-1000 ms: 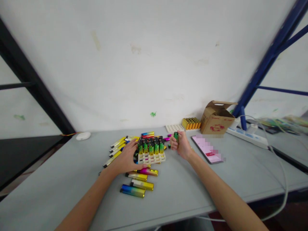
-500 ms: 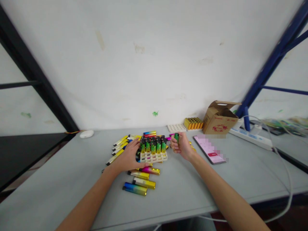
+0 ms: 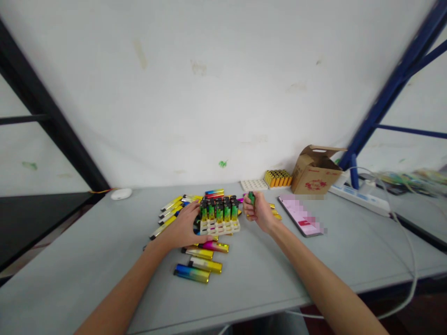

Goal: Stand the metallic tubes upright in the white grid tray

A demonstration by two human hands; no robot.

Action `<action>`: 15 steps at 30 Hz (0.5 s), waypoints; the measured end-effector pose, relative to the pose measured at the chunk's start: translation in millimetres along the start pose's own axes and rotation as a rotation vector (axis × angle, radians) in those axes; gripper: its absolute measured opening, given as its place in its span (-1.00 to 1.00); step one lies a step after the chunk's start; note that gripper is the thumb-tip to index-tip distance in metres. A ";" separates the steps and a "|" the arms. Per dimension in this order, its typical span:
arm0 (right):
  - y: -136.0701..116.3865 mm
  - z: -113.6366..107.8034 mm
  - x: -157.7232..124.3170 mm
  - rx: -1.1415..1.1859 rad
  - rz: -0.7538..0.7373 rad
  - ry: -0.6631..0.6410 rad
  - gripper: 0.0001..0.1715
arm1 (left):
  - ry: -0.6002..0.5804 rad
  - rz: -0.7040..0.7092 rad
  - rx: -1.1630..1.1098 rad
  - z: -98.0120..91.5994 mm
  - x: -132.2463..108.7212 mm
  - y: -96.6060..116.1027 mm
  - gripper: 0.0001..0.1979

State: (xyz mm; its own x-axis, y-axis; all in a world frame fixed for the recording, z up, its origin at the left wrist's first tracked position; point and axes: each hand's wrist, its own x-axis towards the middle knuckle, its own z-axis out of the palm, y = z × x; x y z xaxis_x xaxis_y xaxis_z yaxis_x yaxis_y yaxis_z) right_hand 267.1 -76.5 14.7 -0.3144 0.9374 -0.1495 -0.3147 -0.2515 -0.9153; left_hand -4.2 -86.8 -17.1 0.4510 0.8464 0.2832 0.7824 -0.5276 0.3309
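Note:
My left hand (image 3: 183,227) grips the left side of a white perforated tray (image 3: 220,228), thumb along its front edge and fingers behind. Several green-and-yellow lighters (image 3: 219,211) with black tops stand upright in the tray's back rows; the front holes show no lighters. Just right of the tray, my right hand (image 3: 260,211) is closed around a green lighter (image 3: 251,197), held upright with its upper part showing. Around and under the tray lie loose lighters in yellow, blue and pink, among them a blue-yellow lighter (image 3: 191,273) nearest me.
Against the wall are a second white tray (image 3: 254,184), a block of yellow-orange cylinders (image 3: 278,177) and an open cardboard box (image 3: 314,174). A phone (image 3: 300,216) lies to the right, with a power strip (image 3: 359,199) beyond. A white case (image 3: 121,194) sits back left.
The view has shifted slightly, moving everything a little left. My right hand has turned a little around the green lighter. My left hand keeps its hold on the tray.

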 end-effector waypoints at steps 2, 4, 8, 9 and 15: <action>0.9 -0.2 0.4 -0.013 0.008 -0.011 -0.75 | 0.007 0.013 -0.004 -0.3 0.1 -0.1 -0.10; 1.3 0.0 0.5 -0.017 0.029 -0.024 -0.74 | 0.007 0.015 0.004 0.1 0.0 -0.7 -0.09; 0.0 1.5 -0.6 0.007 0.037 -0.034 -0.73 | 0.011 0.013 0.004 2.5 -0.5 -3.2 -0.06; -0.5 1.9 -1.0 0.009 0.037 -0.034 -0.74 | 0.021 0.019 -0.005 3.1 -0.6 -3.9 -0.06; -1.2 1.5 -2.2 0.028 0.021 -0.054 -0.71 | 0.024 0.021 -0.010 2.9 -0.1 -4.2 -0.08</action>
State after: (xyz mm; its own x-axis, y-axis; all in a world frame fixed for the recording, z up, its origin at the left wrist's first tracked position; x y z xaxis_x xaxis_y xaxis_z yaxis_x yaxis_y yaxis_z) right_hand 266.9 -78.6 16.6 -0.3687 0.9178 -0.1475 -0.3321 -0.2783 -0.9013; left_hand -6.2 -84.5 -21.2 0.4571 0.8331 0.3115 0.7684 -0.5463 0.3335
